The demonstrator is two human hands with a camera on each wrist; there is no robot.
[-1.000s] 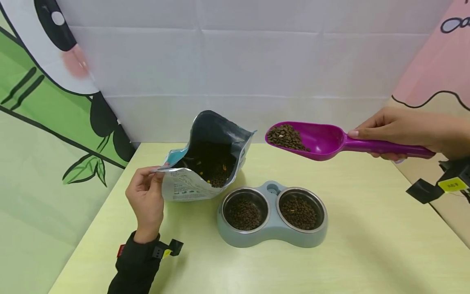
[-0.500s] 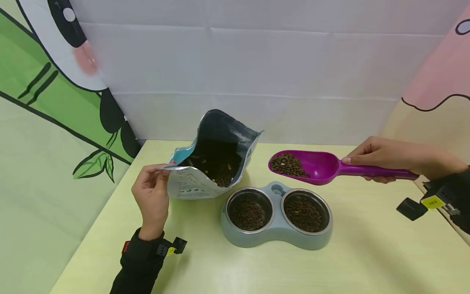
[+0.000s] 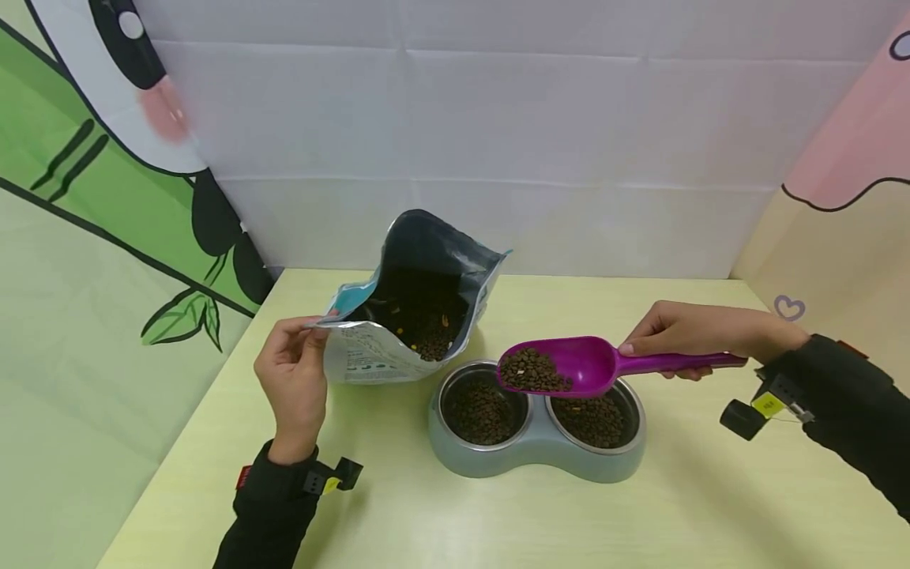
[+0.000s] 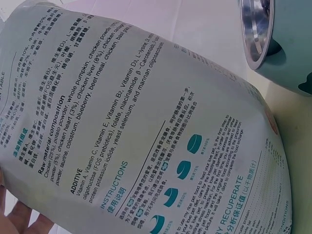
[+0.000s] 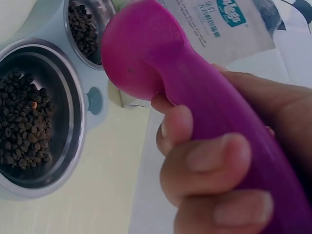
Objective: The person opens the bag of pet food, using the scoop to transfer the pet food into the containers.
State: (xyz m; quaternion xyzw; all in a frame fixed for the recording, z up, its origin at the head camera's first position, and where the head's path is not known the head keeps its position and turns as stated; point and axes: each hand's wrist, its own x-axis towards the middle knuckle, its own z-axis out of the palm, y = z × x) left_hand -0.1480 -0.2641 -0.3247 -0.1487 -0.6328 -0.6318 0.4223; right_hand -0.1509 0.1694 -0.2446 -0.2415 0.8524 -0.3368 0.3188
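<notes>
My left hand (image 3: 293, 387) pinches the rim of an open pet food bag (image 3: 377, 356), which has kibble inside. Printed text covers the side of the bag (image 4: 146, 117) in the left wrist view. My right hand (image 3: 700, 336) grips the handle of a purple scoop (image 3: 590, 367), its fingers curled round it in the right wrist view. Brown kibble (image 3: 533, 371) lies in the front of the scoop. Below it stands a blue-grey double bowl stand (image 3: 536, 458). The left steel bowl (image 3: 446, 407) and right steel bowl (image 5: 73, 112) both contain kibble; the scoop partly covers them in the head view.
The pale yellow table (image 3: 455, 525) carries the bag and the bowl stand. Behind it rises a white sheet (image 3: 455, 142). A green cartoon panel (image 3: 107, 197) borders the left side, and a pink and beige one (image 3: 839, 229) the right.
My right hand has brought the loaded scoop down and leftward, from behind the bowl stand to above the bowls. My left hand keeps its pinch on the bag. The view has shifted slightly.
</notes>
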